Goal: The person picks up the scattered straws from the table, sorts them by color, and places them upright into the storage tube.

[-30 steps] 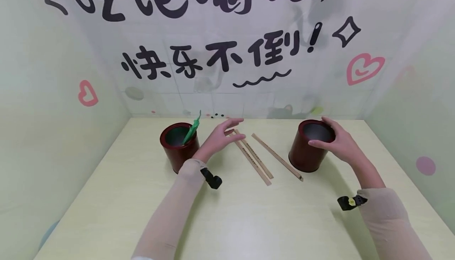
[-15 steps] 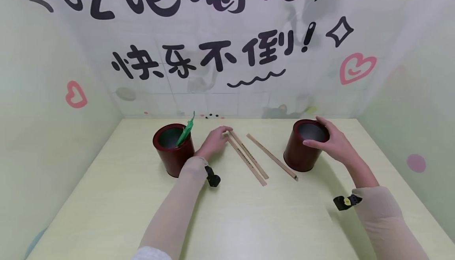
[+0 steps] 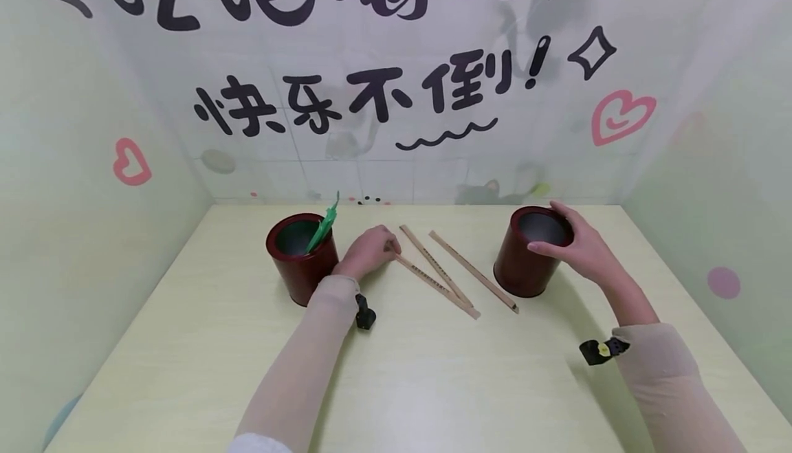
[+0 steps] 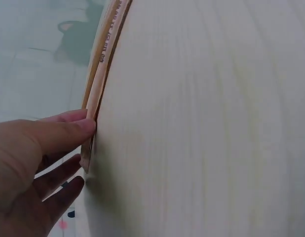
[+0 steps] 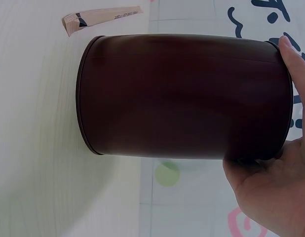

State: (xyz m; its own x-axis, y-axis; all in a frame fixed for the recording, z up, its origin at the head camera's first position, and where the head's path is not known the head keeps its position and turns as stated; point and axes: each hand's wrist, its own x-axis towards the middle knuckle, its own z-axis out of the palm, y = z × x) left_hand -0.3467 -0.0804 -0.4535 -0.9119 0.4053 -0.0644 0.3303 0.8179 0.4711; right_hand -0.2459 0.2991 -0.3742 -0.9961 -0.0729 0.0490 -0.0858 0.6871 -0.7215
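My left hand (image 3: pixel 368 250) pinches the far end of a slim, tan paper-wrapped chopstick packet (image 3: pixel 429 278) between thumb and fingers. In the left wrist view, dark printed characters run along this packet (image 4: pixel 99 81), and the lower fingers are spread apart. Its near end overlaps a second packet (image 3: pixel 436 267), while a third packet (image 3: pixel 473 271) lies separately to the right. With thumb and fingers about the rim, my right hand (image 3: pixel 581 250) grips an upright dark red cylindrical holder (image 3: pixel 524 264). The right wrist view shows that holder's smooth side (image 5: pixel 182 98), with the palm at its top end.
Left of my left hand stands a matching dark red holder (image 3: pixel 306 278) with a green, pointed item (image 3: pixel 323 229) leaning out of it. Everything stands on a pale wood-look table (image 3: pixel 402 384). A printed back wall (image 3: pixel 383 181) and side walls enclose it.
My left hand has come down onto the leftmost chopstick packet and pinched its end. That packet has turned, so its near end crosses the second one. The right hand stays on its holder.
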